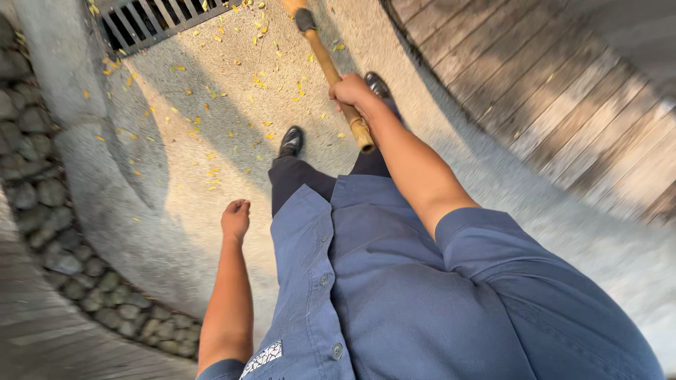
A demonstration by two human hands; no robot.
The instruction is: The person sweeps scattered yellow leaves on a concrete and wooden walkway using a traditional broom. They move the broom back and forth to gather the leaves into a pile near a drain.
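I see my right hand (350, 91) wrapped tight around a bamboo broom handle (331, 70), gripping it near its lower end, with the pole running up and away toward the top edge of the view, where a dark band circles it. My left hand (236, 218) hangs at my side, fingers curled into a loose fist, holding nothing. Below, my black shoes (291, 141) stand on a pale gravel path (211, 105) strewn with small yellow leaves (211, 169). A metal drain grate (151, 24) lies ahead on the left, a cobblestone border (42, 211) curves along the left, and wooden decking (549, 91) lies on the right.
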